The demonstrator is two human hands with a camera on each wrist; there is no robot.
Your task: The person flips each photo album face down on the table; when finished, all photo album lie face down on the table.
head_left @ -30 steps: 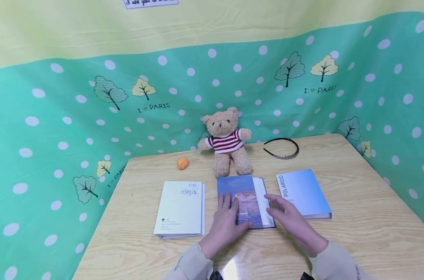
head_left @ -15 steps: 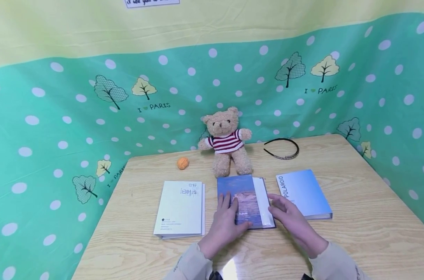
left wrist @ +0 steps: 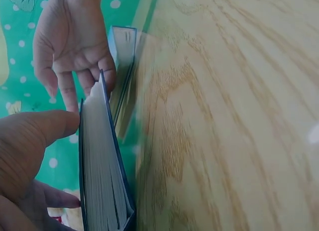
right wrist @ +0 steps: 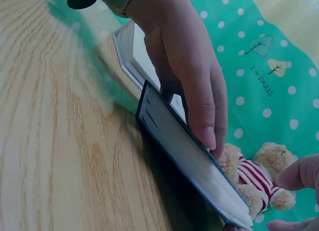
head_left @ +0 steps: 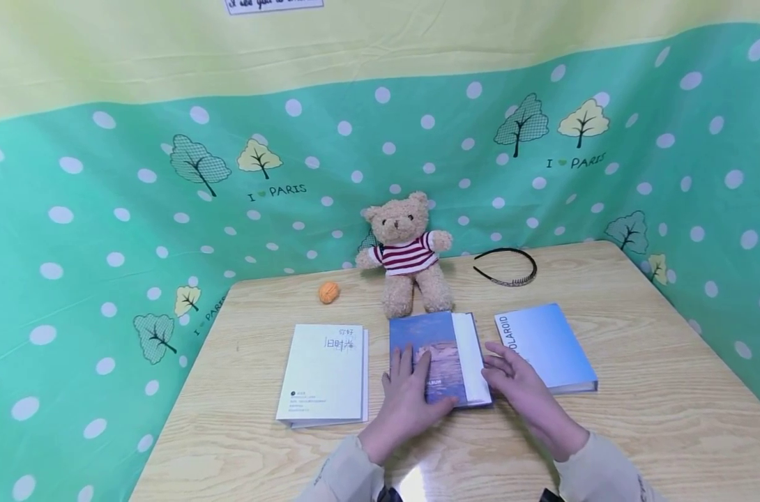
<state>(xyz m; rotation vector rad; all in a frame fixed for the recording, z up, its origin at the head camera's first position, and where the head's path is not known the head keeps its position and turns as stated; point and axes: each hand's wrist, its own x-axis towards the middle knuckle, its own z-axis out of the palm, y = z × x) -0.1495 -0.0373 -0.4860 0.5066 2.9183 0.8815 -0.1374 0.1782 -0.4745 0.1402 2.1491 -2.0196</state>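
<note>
While your left hand [head_left: 407, 397] is lying flat on the cover of the dark blue album [head_left: 435, 357], fingers straight and pressing it down, your right hand [head_left: 519, 382] is resting at the album's right edge with its fingertips touching the white page block; its fingers are only loosely bent and are not closing round anything. That album is sitting in the middle of the wooden table [head_left: 637, 411], between the white album [head_left: 325, 373] on its left and the light blue Polaroid album [head_left: 546, 345] on its right. Your head view is making the dark album look nearly flat, but the left wrist view is showing it [left wrist: 102, 176] from the edge with the cover lifting off the pages, your thumb [left wrist: 35, 136] against it and the right hand's fingertips [left wrist: 75, 91] meeting its far end. The right wrist view is showing the same raised edge [right wrist: 192, 161] with your left hand [right wrist: 187, 66] spread over it, and the teddy bear [right wrist: 259, 173] just behind. From the head view, that bear [head_left: 408, 251] is sitting against the green curtain [head_left: 104, 209], with an orange ball [head_left: 328, 291] on one side and a black headband [head_left: 505, 266] on the other.
</note>
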